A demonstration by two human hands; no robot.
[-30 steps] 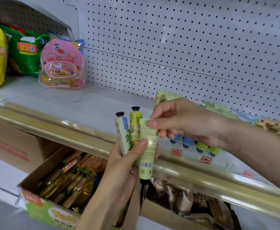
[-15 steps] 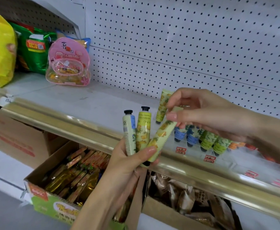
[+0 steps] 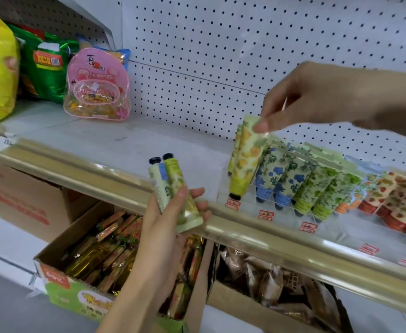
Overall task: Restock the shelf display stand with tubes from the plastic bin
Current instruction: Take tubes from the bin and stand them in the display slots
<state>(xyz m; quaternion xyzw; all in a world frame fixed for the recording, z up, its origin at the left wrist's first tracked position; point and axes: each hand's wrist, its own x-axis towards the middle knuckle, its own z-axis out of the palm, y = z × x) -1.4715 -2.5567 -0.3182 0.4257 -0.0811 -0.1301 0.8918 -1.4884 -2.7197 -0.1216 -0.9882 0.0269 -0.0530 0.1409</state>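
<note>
While the right hand (image 3: 317, 97) pinches a yellow tube (image 3: 245, 162) at the display stand's (image 3: 222, 186) nine-o'clock slot, left hand (image 3: 170, 227) gripping two tubes (image 3: 169, 183), seating it likely needs a straight downward push

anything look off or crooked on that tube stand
Nothing spilled or damaged. The yellow tube, pinched by its crimped end in the right hand, leans cap-down at the left end of the display stand, not yet released. The two tubes in the left hand point cap-up, opposite to the stocked tubes.
</note>
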